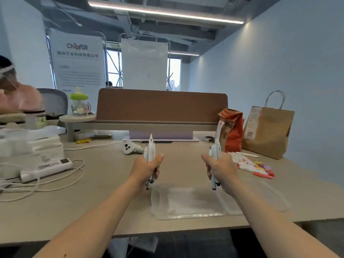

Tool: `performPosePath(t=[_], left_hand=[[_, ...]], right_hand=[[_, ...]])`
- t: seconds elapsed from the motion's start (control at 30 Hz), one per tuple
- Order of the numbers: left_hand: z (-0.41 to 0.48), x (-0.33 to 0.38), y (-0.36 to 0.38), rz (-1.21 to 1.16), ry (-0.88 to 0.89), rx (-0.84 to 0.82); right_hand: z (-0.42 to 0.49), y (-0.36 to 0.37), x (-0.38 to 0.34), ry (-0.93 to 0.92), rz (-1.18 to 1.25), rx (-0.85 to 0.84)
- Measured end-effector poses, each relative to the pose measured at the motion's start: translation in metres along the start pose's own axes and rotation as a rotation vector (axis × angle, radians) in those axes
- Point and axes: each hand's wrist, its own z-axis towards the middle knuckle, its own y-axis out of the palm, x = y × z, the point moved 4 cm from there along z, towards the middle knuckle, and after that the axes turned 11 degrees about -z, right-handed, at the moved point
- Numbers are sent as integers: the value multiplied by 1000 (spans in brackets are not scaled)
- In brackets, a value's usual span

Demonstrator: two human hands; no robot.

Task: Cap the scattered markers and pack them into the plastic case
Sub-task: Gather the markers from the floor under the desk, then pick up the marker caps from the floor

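The wide beige counter point(104, 183) is carrying everything, and near its front edge the flat clear plastic case point(188, 203) is lying open, right in front of the person, so it is easy to reach from both sides. At the far right a brown paper bag with handles point(268, 131) and a smaller red paper bag point(232, 131) are standing near the wall, away from the work. Just in front of them a loose group of white markers with pink and red caps point(255, 166) is lying on the counter, still waiting to be packed. The left hand point(147, 170) is closing as a fist around an upright bundle of white markers point(150, 151), above the left edge of the case. The right hand point(219, 172) is gripping a second bundle of white markers with blue ends point(215, 153) in the same way, above the right part of the case. I think both bundles are being held vertical to make the ends level before lowering them into the case. Whether every marker is capped, I cannot tell.
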Motion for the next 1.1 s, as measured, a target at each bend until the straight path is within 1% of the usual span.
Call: performPosePath(t=[0.13, 0.23, 0.4, 0.5, 0.57, 0.63, 0.77, 0.9, 1.1], left_hand=[[34, -9, -48, 65, -34, 164], [63, -24, -71, 154, -93, 241], [108, -44, -88, 226, -197, 260], [127, -53, -96, 378, -247, 239], [131, -58, -101, 433, -273, 249], [131, -61, -106, 452, -283, 264], [124, -53, -107, 507, -301, 238], [112, -42, -113, 665, -283, 243], [111, -38, -115, 676, -290, 228]], right_hand=[[39, 71, -11, 54, -17, -137], [64, 121, -13, 111, -46, -251], [90, 188, -10, 171, -83, -354], [98, 227, -8, 253, -94, -437], [101, 246, -4, 295, -143, -471], [104, 258, 1, 306, -193, -475], [109, 265, 4, 321, -204, -404], [104, 263, -2, 320, -261, -392], [103, 259, -5, 272, -344, -386]])
